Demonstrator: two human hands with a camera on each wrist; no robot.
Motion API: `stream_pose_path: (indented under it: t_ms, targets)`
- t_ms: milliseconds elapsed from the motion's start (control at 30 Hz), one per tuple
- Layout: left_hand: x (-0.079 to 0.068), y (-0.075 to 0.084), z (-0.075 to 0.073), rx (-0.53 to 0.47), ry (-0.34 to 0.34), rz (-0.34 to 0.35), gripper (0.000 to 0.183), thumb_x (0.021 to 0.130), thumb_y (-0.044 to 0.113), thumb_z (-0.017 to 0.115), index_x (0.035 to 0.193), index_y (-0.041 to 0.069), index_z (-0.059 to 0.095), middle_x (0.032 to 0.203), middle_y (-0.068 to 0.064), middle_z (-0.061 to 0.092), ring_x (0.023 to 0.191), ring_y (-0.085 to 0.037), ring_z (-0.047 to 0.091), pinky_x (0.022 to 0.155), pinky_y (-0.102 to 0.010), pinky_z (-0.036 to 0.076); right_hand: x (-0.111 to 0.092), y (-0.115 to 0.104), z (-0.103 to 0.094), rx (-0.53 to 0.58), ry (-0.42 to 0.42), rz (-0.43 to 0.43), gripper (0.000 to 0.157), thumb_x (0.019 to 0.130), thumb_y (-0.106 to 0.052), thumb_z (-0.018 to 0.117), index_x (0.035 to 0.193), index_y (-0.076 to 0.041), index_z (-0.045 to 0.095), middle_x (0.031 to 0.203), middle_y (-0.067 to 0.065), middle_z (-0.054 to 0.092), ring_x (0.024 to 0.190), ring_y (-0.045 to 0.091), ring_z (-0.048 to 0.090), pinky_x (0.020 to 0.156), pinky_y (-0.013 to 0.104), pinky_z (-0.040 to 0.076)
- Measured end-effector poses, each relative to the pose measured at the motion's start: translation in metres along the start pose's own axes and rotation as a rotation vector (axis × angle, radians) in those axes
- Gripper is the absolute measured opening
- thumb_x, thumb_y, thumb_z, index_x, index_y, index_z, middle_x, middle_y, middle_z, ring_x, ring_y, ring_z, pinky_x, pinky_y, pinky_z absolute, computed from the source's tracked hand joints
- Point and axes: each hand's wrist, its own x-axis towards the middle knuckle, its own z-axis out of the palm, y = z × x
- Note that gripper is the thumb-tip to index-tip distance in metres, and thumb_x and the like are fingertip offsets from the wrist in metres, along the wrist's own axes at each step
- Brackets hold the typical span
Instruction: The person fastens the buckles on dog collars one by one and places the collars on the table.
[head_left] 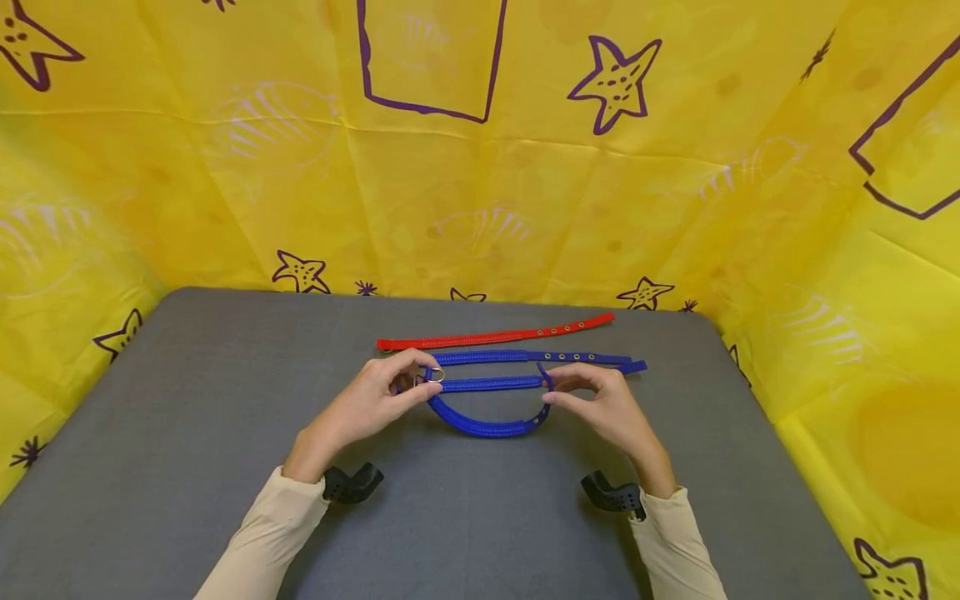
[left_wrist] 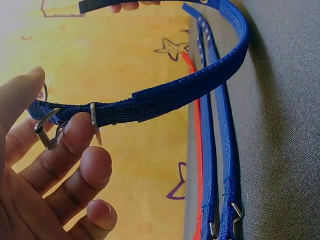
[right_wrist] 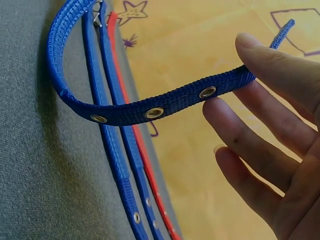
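Observation:
Between the two hands a blue pet collar [head_left: 487, 429] hangs in a downward curve above the table. At its buckle end the left hand [head_left: 378, 393] pinches the strap; a metal buckle [left_wrist: 47, 129] and a D-ring [left_wrist: 95, 122] show in the left wrist view. The right hand [head_left: 602, 403] pinches the other end, near the metal eyelets [right_wrist: 154, 113], and the strap's tip sticks up past the fingers. Behind the held collar, two more blue collars, a nearer one [head_left: 491, 384] and a farther one [head_left: 487, 357], lie side by side, with a red collar [head_left: 480, 339] beyond them.
The grey table [head_left: 187, 400] carries the collars near its far side. A yellow cloth [head_left: 465, 183] with starfish and fish drawings rises behind and at both sides. Black wrist mounts [head_left: 352, 485] jut inward from both cuffs.

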Motion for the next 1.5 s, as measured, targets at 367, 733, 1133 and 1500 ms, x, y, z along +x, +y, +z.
stream_pose_path:
  t_ms: [367, 733, 1133, 1500]
  targets:
    - [0.000, 0.006, 0.003, 0.031, -0.042, 0.034, 0.017, 0.097, 0.025, 0.065, 0.113, 0.023, 0.059, 0.078, 0.006, 0.055, 0.065, -0.008, 0.048, 0.058, -0.023, 0.041, 0.003, -0.009, 0.008, -0.017, -0.034, -0.027, 0.027, 0.081, -0.011, 0.081, 0.107, -0.008, 0.075, 0.098, 0.008, 0.076, 0.088, 0.006, 0.069, 0.084, 0.045, 0.057]
    - [0.004, 0.009, 0.008, 0.038, -0.064, 0.027, 0.017, 0.098, 0.028, 0.064, 0.113, 0.025, 0.058, 0.076, 0.005, 0.052, 0.065, -0.009, 0.047, 0.058, -0.023, 0.040, 0.004, -0.014, 0.016, -0.015, -0.040, -0.061, 0.025, 0.082, -0.014, 0.081, 0.106, -0.010, 0.076, 0.097, 0.004, 0.076, 0.086, 0.007, 0.070, 0.080, 0.026, 0.057]
    - [0.002, 0.019, 0.013, 0.030, -0.086, 0.025, 0.018, 0.097, 0.030, 0.065, 0.111, 0.023, 0.057, 0.073, 0.009, 0.051, 0.064, -0.008, 0.049, 0.057, -0.023, 0.041, 0.003, -0.022, 0.030, -0.040, -0.063, -0.182, 0.024, 0.081, -0.013, 0.081, 0.104, -0.010, 0.077, 0.096, 0.003, 0.077, 0.083, 0.011, 0.072, 0.074, 0.029, 0.058]
    - [-0.001, 0.024, 0.020, 0.091, -0.103, 0.082, 0.019, 0.098, 0.034, 0.063, 0.112, 0.023, 0.057, 0.072, 0.012, 0.050, 0.064, -0.003, 0.048, 0.058, -0.022, 0.042, 0.002, -0.031, 0.040, -0.073, -0.061, -0.243, 0.024, 0.079, -0.014, 0.083, 0.102, -0.012, 0.077, 0.094, 0.000, 0.077, 0.079, 0.008, 0.070, 0.072, 0.028, 0.058]
